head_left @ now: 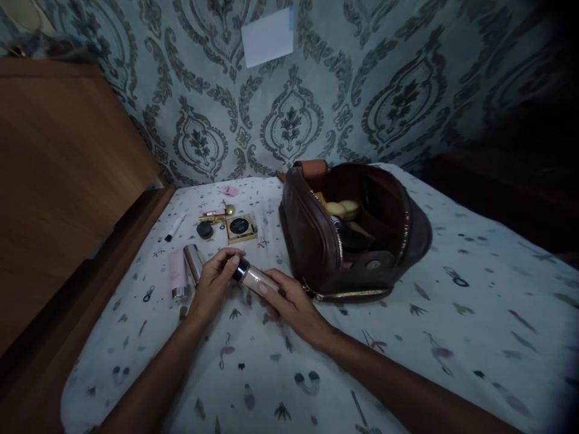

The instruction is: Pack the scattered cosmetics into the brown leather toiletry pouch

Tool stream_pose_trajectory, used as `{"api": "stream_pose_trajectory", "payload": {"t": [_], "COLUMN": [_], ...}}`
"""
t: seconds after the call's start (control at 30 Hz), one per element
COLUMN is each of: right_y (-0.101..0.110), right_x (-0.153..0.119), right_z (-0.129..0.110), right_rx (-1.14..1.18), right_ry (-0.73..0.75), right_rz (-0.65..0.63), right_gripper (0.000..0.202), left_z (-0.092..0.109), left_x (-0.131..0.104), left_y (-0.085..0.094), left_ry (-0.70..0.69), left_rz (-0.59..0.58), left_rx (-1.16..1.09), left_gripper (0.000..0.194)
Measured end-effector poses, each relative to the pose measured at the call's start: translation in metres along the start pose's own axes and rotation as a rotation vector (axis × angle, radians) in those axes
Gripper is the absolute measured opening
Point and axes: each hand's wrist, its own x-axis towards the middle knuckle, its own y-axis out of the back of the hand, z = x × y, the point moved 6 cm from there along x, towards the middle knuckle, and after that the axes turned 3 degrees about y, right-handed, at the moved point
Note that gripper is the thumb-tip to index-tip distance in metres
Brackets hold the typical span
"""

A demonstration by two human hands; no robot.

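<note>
A foundation bottle (256,279) with beige contents and a black cap is held between my two hands, tilted above the bed. My left hand (214,282) grips the cap end with thumb and fingers. Around the body of the bottle, my right hand (296,306) is closed. Just beyond my left hand lie a pink tube (178,274) with a silver cap and a shiny metallic cylinder (193,263). A gold-edged compact (240,228) with a dark round centre sits farther back, beside a small black round pot (205,229).
A brown bag (312,232) stands unzipped to the right, holding yellowish sponge-like pieces (346,209) and other items. Gold tubes (212,218), a white-and-black stick (175,229) and a pink item (228,191) lie behind. A wooden cabinet (67,163) borders the patterned sheet (253,386) on the left.
</note>
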Motion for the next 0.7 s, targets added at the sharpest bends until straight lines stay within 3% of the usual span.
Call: {"api": "stream_pose_trajectory", "payload": {"t": [0.27,0.5,0.7], "right_y": [0.0,0.003,-0.001], "right_x": [-0.003,-0.003,-0.002], "right_z": [0.002,0.004,0.0], "right_rx": [-0.035,-0.078,-0.036], "right_ry": [-0.058,-0.054,-0.025], "right_rz": [0.002,0.036,-0.015], "right_gripper": [0.032,0.03,0.026], "left_z": [-0.001,0.008,0.017], "left_x": [-0.003,-0.005,-0.002], "left_y": [-0.006,-0.007,-0.004], "left_ry": [-0.001,-0.001,-0.039], "left_rz": [0.016,0.065,0.03], "left_rx": [0.025,0.096,0.143], "left_gripper": [0.027,0.027,0.024]}}
